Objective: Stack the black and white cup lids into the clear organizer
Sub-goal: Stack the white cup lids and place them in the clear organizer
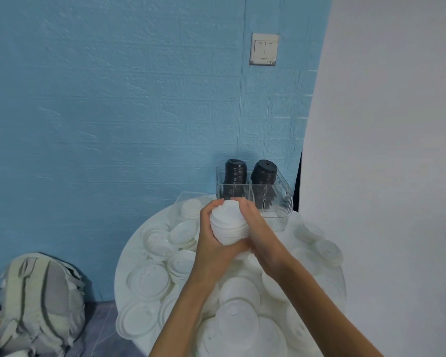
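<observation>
Both hands, left hand point(211, 243) and right hand point(258, 233), clamp a stack of white lids point(228, 225) that could fan apart and spill short of the clear organizer point(281, 202) if the squeeze loosens.

Round white table point(129, 256) under white lids point(150, 280), clear organizer point(281, 202)

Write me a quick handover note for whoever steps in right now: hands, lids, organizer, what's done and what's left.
Left hand and right hand: both grip one stack of white lids, held above the table just in front of the organizer.
Organizer: at the table's far edge by the blue wall; two stacks of black lids stand in its back compartments.
Done: black lids are in.
Left: set the held white stack into the organizer, then gather the many loose white lids spread over the table and stack them in too.
</observation>
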`<state>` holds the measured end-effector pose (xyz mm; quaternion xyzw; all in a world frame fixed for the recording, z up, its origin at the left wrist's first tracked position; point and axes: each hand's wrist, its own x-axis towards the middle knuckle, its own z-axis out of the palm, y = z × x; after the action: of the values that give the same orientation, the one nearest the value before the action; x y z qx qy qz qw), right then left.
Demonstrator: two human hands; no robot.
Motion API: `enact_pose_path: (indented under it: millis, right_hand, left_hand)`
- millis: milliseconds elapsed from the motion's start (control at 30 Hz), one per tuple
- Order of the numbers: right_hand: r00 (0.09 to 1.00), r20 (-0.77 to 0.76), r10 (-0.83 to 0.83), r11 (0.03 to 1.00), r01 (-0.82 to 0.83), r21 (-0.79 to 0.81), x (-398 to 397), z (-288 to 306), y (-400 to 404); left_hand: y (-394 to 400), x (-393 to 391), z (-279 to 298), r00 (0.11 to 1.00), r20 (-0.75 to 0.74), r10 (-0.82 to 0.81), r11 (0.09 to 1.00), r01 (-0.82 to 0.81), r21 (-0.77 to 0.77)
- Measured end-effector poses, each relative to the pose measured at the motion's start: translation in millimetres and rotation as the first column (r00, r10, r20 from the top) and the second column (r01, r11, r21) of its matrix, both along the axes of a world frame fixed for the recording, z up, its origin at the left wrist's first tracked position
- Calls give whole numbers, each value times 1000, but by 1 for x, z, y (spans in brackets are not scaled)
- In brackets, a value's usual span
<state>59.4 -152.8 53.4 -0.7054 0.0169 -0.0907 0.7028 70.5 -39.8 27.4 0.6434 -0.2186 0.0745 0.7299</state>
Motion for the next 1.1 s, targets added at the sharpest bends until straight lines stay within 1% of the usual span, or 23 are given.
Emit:
enact_pose_path:
  millis: [67, 100, 133, 233, 367, 533, 667, 767, 900, 967, 1100]
  right_hand:
    - [997, 28, -68, 997, 69, -19, -2, 1, 4]
    - [993, 62, -102, 994, 105, -41, -4, 1, 5]
    - [987, 106, -122, 990, 129, -60, -5, 0, 6]
    - [973, 168, -157, 982, 171, -75, -5, -1, 8]
    - [965, 193, -175, 978, 194, -81, 10, 2, 3]
    - [965, 219, -144, 985, 160, -60, 57, 10, -8]
    - [972, 196, -131, 990, 140, -31, 104, 23, -18]
    - [977, 165, -135, 991, 137, -2, 130, 42, -21]
    - [983, 100, -156, 987, 150, 59, 153, 95, -25]
    - [985, 54, -166, 985, 163, 55, 160, 128, -29]
    - [978, -101, -182, 980, 188, 58, 164, 188, -41]
  left_hand:
    - [3, 0, 6, 992, -92, -90, 991, 80, -108]
    - [3, -1, 8, 986, -124, -108, 985, 89, -148]
    - [2, -3, 12, 986, -140, -92, 984, 69, -166]
    - [-3, -4, 17, 989, -146, 15, 990, -35, -140]
    - [-7, 10, 19, 990, -135, 28, 987, -48, -152]
    - [-13, 59, 25, 992, -124, 0, 990, -18, -142]
    - [-22, 108, 42, 988, -155, 2, 992, -21, -121]
    - [-28, 131, 66, 974, -225, 3, 991, -34, -133]
    - [-36, 156, 119, 964, -265, -4, 986, -40, -159]
    - [-41, 163, 153, 956, -291, -17, 985, -34, -170]
    - [-50, 172, 212, 959, -281, -21, 992, -14, -123]
